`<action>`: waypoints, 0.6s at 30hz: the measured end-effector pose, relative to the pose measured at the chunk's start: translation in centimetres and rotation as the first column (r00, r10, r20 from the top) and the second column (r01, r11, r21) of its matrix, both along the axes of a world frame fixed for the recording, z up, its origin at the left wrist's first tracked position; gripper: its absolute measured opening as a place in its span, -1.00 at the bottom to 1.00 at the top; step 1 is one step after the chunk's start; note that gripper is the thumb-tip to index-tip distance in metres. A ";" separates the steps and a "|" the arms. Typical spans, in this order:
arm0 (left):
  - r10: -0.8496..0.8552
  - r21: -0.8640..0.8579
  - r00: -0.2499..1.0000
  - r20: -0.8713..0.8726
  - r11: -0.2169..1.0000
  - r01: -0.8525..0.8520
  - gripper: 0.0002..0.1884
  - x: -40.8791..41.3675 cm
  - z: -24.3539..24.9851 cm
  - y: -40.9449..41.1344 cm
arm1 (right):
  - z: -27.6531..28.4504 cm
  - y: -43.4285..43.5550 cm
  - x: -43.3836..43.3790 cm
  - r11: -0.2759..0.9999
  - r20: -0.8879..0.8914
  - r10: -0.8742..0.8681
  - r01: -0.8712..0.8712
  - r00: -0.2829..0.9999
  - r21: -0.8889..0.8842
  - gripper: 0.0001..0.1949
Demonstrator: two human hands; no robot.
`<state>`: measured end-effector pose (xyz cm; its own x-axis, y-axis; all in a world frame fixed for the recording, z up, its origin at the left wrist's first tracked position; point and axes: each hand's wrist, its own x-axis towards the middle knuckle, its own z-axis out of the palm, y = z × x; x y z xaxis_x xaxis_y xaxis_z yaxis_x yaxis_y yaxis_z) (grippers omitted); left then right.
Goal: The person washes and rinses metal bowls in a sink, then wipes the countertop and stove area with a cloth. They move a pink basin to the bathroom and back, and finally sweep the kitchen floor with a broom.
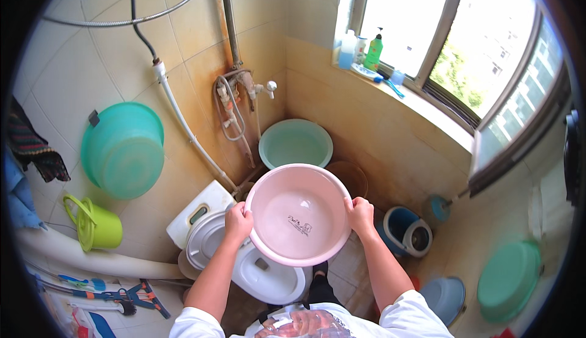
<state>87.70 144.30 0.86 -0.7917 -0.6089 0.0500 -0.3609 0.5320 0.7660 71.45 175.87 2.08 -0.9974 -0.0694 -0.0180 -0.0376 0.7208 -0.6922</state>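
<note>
A round pink plastic basin [284,210] is held out in front of me, level with my forearms. On its inner bottom is a dark printed design with writing. My left hand [238,222] grips the rim at the left, thumb over the edge. At the opposite side, my right hand [361,215] grips the rim too. Below and left of the basin stands a white toilet [274,290] with its lid [206,239] raised against the cistern [201,209]. Beyond the basin sits a round green tub [295,143] on the floor, its near edge covered by the pink rim.
A brown tub [350,180] and a blue spin-mop bucket [396,226] stand right of the basin. Green basins [132,168] and a lime bucket [103,228] hang on the walls. Rusty pipes and a tap [271,86] run down the corner. Bottles [374,52] line the windowsill.
</note>
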 end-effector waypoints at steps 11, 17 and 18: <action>0.107 -0.046 0.994 0.014 0.993 -0.106 -0.82 -19.3 -5.7 -3.1 | -4.7 -4.7 -23.5 0.982 0.024 0.159 -0.161 0.987 0.098 -0.57; 0.120 0.007 0.990 0.080 0.993 -0.121 -0.80 -24.5 -8.0 -4.7 | -5.7 -5.8 -29.5 0.968 0.083 0.201 -0.211 0.976 0.135 -0.56; 0.115 0.031 0.986 0.119 0.992 -0.119 -0.78 -25.1 -7.6 -4.4 | -6.0 -5.6 -30.3 0.966 0.117 0.204 -0.220 0.972 0.138 -0.55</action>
<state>62.60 139.94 -6.76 -0.7138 -0.6974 -0.0635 -0.5071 0.4522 0.7338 41.20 170.26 -3.92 -0.9526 -0.2678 -0.1443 -0.1360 0.7991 -0.5856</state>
